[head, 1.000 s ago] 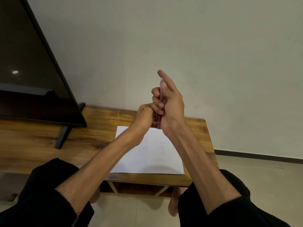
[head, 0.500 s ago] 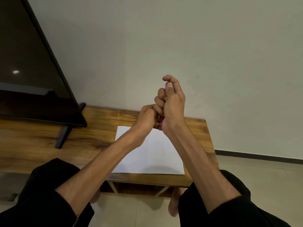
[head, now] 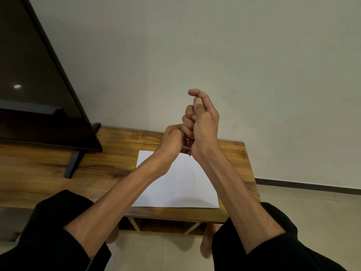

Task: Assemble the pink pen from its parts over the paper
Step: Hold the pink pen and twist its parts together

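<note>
My right hand [head: 203, 124] grips the pink pen [head: 191, 146] upright, fingers curled round its barrel, thumb and forefinger near its top end. Only the pen's lower pink tip and a sliver at the top show; the rest is hidden in my fist. My left hand [head: 172, 139] is curled against the pen's lower part, touching my right hand; what its fingers hold is hidden. Both hands hover above the far edge of the white paper [head: 179, 184] lying on the wooden table [head: 109, 163].
A black TV screen [head: 35, 90] on a dark stand [head: 73, 163] occupies the table's left side. A plain wall rises behind. My knees in black trousers and bare feet sit below the table's front edge, over a tiled floor.
My right forefinger, straight a second ago, has curled down over the pen's top. The hands stayed together above the paper, shifting only slightly.
</note>
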